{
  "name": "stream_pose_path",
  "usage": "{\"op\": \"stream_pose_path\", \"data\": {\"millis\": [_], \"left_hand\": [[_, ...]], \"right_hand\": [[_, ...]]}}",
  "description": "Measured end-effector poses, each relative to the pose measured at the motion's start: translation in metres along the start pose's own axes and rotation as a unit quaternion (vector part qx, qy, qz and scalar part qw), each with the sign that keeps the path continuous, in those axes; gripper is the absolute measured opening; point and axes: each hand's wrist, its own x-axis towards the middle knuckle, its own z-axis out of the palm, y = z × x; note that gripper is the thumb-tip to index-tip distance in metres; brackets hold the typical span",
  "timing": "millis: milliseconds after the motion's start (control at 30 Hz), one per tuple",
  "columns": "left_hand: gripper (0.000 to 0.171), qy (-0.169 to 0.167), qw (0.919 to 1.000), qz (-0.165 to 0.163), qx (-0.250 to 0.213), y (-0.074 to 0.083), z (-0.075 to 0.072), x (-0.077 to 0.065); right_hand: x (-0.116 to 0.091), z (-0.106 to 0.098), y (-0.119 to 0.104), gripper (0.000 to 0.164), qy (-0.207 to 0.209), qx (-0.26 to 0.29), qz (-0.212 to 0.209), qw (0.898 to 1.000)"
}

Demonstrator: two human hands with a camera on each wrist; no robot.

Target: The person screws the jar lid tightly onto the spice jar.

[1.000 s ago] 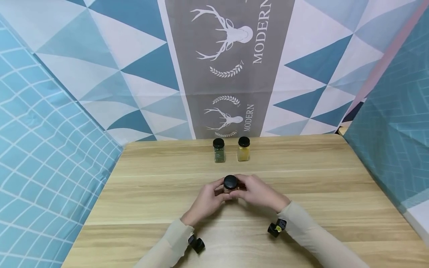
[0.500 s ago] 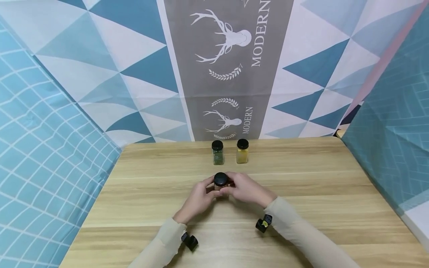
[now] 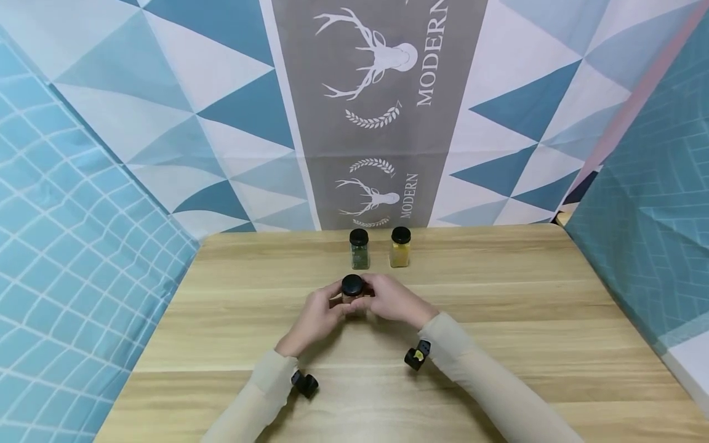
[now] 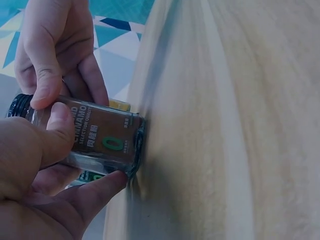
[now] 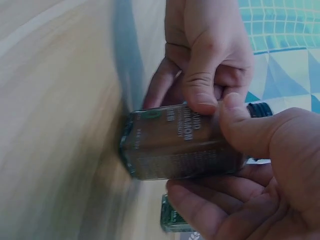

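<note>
A square glass jar of ground cinnamon with a black lid is held between both hands, in front of two other jars. My left hand grips it from the left, its thumb on the label side. From the right, my right hand holds it, thumb on that same side, as the right wrist view of the cinnamon jar shows. The jar is upright, its base at or just above the tabletop; I cannot tell whether it touches. Behind it stand a jar of green herbs and a jar of yellow powder.
The wooden table has its back edge against a patterned cloth. Blue cloths hang at the left and the right. Small black cameras are strapped at both wrists.
Both hands have moved to the left and slightly toward the back with the cinnamon jar between them. It is now nearly in front of the green herb jar. The two back jars stay put.
</note>
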Motion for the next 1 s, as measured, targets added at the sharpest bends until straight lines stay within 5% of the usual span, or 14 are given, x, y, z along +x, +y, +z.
{"op": "stream_pose_path", "data": {"millis": [300, 567, 1000], "left_hand": [[0.048, -0.001, 0.9998, -0.004, 0.022, 0.001, -0.008, 0.005], [0.048, 0.013, 0.9993, -0.024, 0.026, 0.000, -0.012, 0.004], [0.054, 0.028, 0.9990, -0.019, 0.027, -0.005, -0.017, 0.005]], "right_hand": [[0.005, -0.004, -0.012, 0.028, 0.009, -0.003, 0.041, 0.999], [0.003, 0.006, -0.023, 0.032, 0.049, -0.050, 0.020, 0.997], [0.006, 0.021, -0.026, 0.030, 0.079, -0.021, 0.042, 0.996]]}}
